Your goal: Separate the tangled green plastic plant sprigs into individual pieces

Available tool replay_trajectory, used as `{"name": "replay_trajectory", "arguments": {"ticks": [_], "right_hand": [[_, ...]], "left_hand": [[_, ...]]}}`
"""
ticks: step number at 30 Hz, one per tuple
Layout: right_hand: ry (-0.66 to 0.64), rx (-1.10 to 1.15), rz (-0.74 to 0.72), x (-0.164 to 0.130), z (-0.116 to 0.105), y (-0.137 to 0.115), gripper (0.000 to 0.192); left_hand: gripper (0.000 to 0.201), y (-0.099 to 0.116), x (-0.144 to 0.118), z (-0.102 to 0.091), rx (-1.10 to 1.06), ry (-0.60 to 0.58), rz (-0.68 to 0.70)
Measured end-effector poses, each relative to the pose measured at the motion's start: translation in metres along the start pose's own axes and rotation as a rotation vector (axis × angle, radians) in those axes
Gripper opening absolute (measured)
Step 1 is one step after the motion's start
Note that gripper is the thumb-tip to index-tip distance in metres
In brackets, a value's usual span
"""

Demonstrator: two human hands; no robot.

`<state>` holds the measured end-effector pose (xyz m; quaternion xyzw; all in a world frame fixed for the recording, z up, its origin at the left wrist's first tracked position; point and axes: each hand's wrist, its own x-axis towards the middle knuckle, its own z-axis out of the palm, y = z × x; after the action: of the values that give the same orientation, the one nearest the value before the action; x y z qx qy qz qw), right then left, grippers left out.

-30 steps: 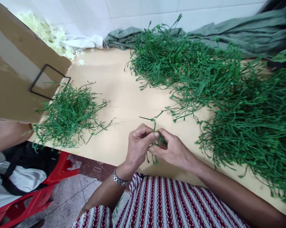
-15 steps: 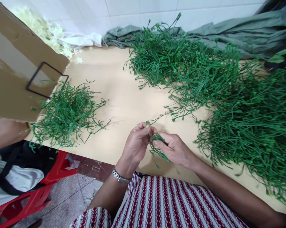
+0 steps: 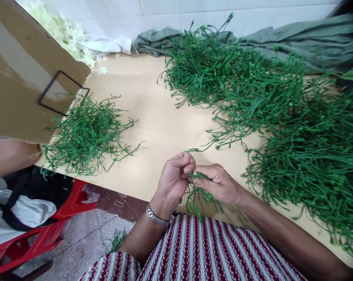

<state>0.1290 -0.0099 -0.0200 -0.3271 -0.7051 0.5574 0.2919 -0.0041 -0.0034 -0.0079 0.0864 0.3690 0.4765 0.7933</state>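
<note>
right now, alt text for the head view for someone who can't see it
Both the left hand and right hand pinch a green plastic sprig over the near edge of a tan table. A small pile of sprigs lies to the left, a far larger heap to the right.

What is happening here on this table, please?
A person at a table holds a small green sprig between both hands, the left hand and the right hand pinching it together near the table's front edge. A big heap of green stems lies to the right, a smaller pile to the left beside a cardboard box.
</note>
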Motion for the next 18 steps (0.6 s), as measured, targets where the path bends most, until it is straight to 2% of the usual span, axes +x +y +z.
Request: {"name": "replay_trajectory", "arguments": {"ticks": [7,12,18], "right_hand": [[0.050,0.115,-0.066,-0.005,0.000,0.001,0.026],[0.058,0.121,-0.013,-0.007,-0.004,-0.002,0.028],[0.091,0.000,0.021,-0.011,-0.004,-0.009,0.026]], "left_hand": [[0.019,0.001,0.000,0.010,-0.005,-0.004,0.017],[0.018,0.002,0.000,0.016,-0.002,-0.027,0.037],[0.019,0.003,-0.004,0.022,0.022,0.020,0.144]]}}
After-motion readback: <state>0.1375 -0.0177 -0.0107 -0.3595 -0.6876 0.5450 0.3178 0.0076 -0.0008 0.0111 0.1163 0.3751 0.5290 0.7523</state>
